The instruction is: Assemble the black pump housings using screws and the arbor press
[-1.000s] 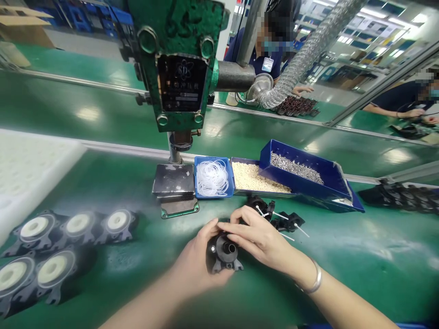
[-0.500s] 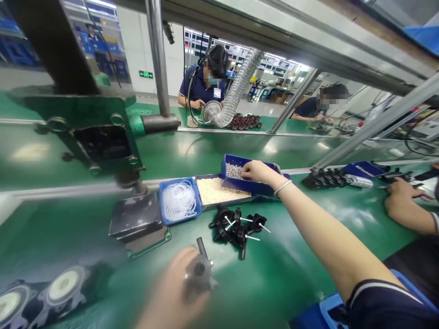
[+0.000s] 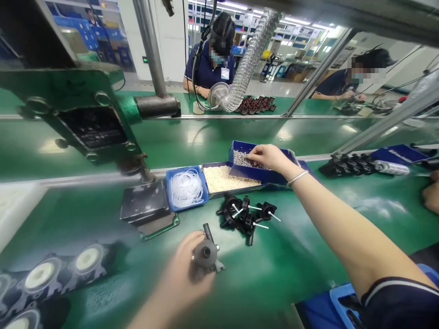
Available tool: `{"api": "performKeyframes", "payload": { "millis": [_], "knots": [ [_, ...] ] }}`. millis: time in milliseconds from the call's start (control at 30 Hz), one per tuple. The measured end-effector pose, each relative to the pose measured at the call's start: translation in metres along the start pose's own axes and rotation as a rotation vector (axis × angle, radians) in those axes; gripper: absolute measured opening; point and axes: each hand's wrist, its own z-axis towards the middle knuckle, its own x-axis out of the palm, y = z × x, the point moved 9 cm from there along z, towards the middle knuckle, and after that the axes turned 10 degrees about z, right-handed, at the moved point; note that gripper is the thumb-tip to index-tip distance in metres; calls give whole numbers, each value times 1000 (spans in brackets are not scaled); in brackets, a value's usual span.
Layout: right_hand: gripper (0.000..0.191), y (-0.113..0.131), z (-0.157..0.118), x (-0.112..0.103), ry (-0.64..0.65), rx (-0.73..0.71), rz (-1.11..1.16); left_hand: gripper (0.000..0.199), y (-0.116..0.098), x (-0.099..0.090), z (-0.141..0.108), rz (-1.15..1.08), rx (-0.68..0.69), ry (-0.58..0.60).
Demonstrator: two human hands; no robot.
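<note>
So it's not both hands on the black part point(image 3: 205, 257) any more: the right hand point(image 3: 269, 156) is now over in the blue bin point(image 3: 245, 171), about 1 o'clock from it, fingertips bunched close among what look like small metal screws point(image 3: 241, 158) (can't tell if it's pinching one). The left hand point(image 3: 181, 266) stays wrapped round the black part, low and near the middle of the view. My guess: one hand's holding while the other fetches, so fastening isn't finished.
</note>
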Motion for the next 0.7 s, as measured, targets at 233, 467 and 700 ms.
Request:
{"api": "performKeyframes", "payload": {
  "millis": [233,467,700],
  "knots": [
    [17,60,-66,-34,-238,-149,104,70,7,6,-4,-59,-38,48],
    [17,161,-225,89,299,-663,316,69,8,5,-5,-54,-45,52],
    [26,158,-262,134,304,-767,230,77,10,7,-8,-84,-47,65]
  ]
}}
